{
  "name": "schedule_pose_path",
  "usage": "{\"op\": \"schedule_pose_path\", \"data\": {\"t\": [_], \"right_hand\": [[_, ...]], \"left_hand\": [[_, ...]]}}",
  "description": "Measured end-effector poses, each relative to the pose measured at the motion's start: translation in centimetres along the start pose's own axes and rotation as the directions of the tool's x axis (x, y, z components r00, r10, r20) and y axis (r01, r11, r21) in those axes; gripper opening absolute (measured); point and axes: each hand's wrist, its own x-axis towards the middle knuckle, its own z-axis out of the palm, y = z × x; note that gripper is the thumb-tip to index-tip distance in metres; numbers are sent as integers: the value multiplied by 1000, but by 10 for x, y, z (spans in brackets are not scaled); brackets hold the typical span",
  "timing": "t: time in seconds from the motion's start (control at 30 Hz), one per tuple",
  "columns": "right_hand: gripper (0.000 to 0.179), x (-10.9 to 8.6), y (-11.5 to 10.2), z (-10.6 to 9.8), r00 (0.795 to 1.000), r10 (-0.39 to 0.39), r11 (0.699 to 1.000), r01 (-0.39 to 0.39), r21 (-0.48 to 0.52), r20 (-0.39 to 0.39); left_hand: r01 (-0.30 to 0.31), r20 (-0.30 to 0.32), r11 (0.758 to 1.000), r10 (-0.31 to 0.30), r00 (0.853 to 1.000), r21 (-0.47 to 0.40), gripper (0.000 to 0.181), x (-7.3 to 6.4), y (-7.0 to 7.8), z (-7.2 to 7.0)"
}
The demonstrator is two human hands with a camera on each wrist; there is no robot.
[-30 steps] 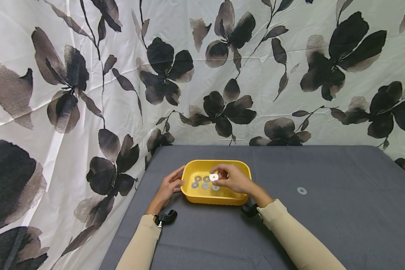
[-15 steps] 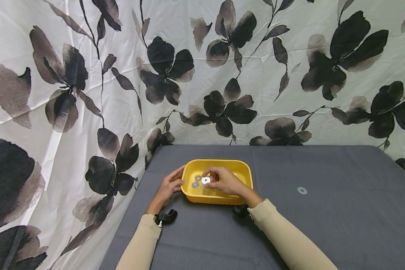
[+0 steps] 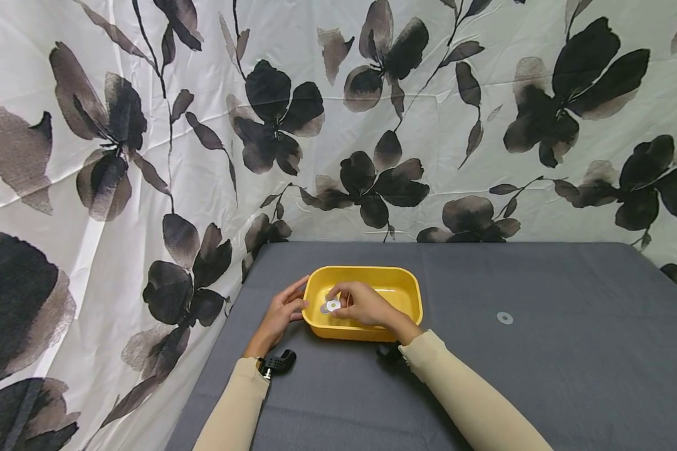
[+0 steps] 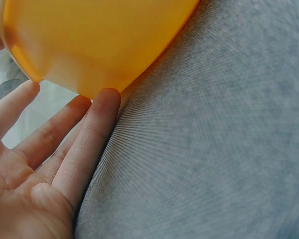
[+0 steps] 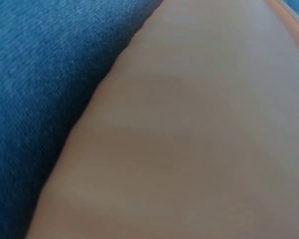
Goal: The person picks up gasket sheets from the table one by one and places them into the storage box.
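A yellow plastic tray (image 3: 392,285) stands on the grey cloth-covered table. My left hand (image 3: 279,317) touches its left end; in the left wrist view, nearly straight fingers (image 4: 102,119) press against the outer wall. Over the left part of the tray, my right hand (image 3: 361,304) pinches a pale flat washer (image 3: 330,307) between thumb and fingers. Part of another grey washer (image 3: 324,309) shows just left of it on the tray floor. The right hand covers the rest of that area. Only bare skin and blue-looking cloth fill the right wrist view.
One loose washer (image 3: 504,318) lies on the table to the right of the tray. Behind the table (image 3: 570,376) hangs a white curtain (image 3: 327,219) with dark flowers. A black wrist camera (image 3: 282,362) sits on the left wrist.
My right hand has moved left and slightly down inside the tray, carrying the washer. It now covers most of the washers seen there earlier. The left hand and tray stay in place.
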Motion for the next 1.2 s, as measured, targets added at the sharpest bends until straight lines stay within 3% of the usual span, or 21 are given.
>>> {"op": "schedule_pose_path", "data": {"t": [0.2, 0.43, 1.2], "right_hand": [[25, 4, 1, 4, 999, 42, 998, -41, -47, 26], [23, 9, -3, 7, 996, 81, 994, -78, -74, 37], [21, 13, 7, 12, 989, 118, 990, -109, -94, 94]], "left_hand": [[13, 16, 1000, -12, 1000, -11, 63, 1, 1, 0], [14, -7, 1000, -14, 1000, -11, 62, 0, 1, 0], [14, 9, 1000, -13, 1000, -6, 63, 0, 3, 1]]}}
